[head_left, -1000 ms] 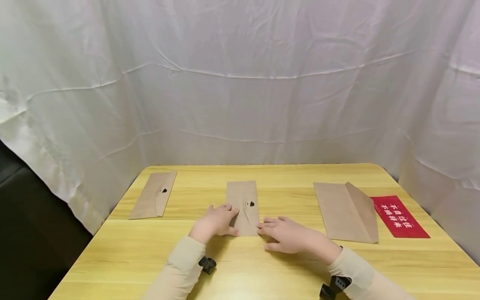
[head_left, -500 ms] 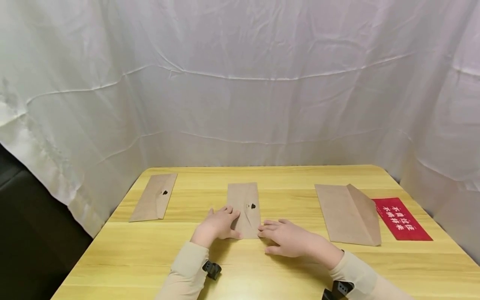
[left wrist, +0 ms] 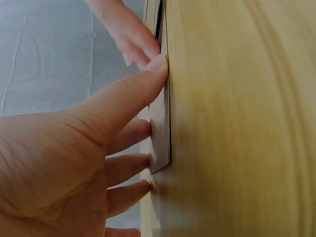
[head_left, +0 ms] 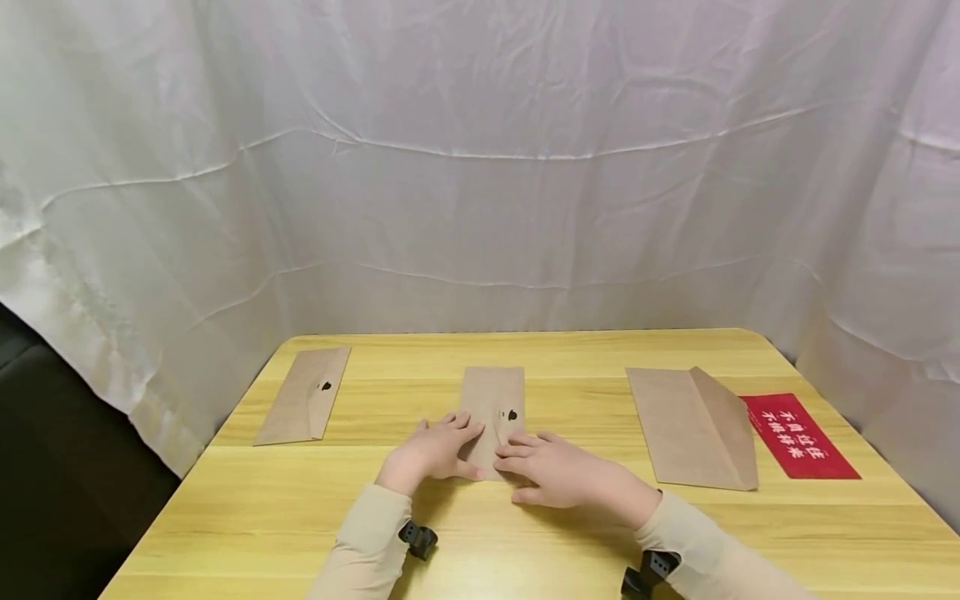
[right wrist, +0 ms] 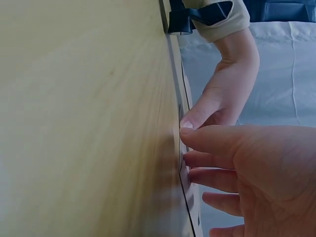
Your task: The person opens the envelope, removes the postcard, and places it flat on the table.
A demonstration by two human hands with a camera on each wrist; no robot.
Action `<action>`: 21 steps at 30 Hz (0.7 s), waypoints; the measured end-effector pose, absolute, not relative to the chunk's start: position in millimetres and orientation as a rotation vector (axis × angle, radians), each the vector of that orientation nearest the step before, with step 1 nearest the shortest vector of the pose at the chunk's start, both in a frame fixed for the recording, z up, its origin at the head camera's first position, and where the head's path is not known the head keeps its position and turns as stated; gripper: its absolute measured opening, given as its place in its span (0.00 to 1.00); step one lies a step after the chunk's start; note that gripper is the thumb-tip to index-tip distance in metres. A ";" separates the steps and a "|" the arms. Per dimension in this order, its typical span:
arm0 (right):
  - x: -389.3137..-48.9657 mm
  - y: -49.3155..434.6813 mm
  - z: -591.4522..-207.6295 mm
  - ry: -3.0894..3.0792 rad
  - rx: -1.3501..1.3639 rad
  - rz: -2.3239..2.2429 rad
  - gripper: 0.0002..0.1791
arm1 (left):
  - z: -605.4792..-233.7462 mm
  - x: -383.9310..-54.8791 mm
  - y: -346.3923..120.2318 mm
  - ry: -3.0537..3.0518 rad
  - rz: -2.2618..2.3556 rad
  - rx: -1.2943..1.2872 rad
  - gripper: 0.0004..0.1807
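Observation:
A brown paper envelope (head_left: 489, 390) with a small black hat print and its flap folded over lies flat in the middle of the table. My left hand (head_left: 433, 454) rests at its left edge, fingers spread and thumb at the near corner. My right hand (head_left: 555, 473) touches the lower right part, its fingertips over the flap. Seen from the left wrist, the thumb and fingertips meet the thin envelope (left wrist: 159, 133) low over the wood. In the right wrist view, the right hand (right wrist: 232, 168) has its fingers extended, with the left thumb right beside its own.
Another closed brown envelope (head_left: 300, 398) lies at the far left. To the right is a brown envelope (head_left: 675, 429) with its flap unfolded, beside a red card (head_left: 802, 437) with white characters. White curtains (head_left: 480, 208) surround the wooden table (head_left: 285, 517).
My right hand has moved left, from the envelope's right edge onto its lower part. The middle envelope has shifted slightly right. My left hand stays at its left edge.

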State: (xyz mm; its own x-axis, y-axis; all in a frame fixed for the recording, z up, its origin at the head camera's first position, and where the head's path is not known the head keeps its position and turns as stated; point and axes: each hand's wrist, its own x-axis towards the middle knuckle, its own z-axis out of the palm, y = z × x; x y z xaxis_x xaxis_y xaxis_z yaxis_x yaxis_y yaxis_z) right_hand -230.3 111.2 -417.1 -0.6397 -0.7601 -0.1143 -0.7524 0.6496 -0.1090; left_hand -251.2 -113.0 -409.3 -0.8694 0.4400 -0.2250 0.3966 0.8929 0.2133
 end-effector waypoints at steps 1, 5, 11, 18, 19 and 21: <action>-231.5 109.7 -417.3 2.716 -1.255 -0.070 0.29 | -409.5 -251.5 -112.4 2.789 0.231 0.638 0.42; -234.2 107.3 -416.6 2.712 -1.228 -0.058 0.29 | -410.4 -251.4 -109.6 2.799 0.203 0.643 0.43; -233.7 108.9 -412.7 2.691 -1.173 -0.099 0.30 | -411.9 -249.2 -106.1 2.823 0.173 0.624 0.43; -231.7 108.9 -410.6 2.696 -1.193 -0.093 0.30 | -414.2 -250.3 -106.5 2.818 0.178 0.622 0.44; -231.6 108.9 -410.6 2.696 -1.195 -0.093 0.30 | -414.5 -250.4 -106.7 2.818 0.179 0.621 0.44; -231.4 109.2 -410.8 2.698 -1.204 -0.084 0.30 | -414.6 -250.3 -107.0 2.816 0.184 0.617 0.44</action>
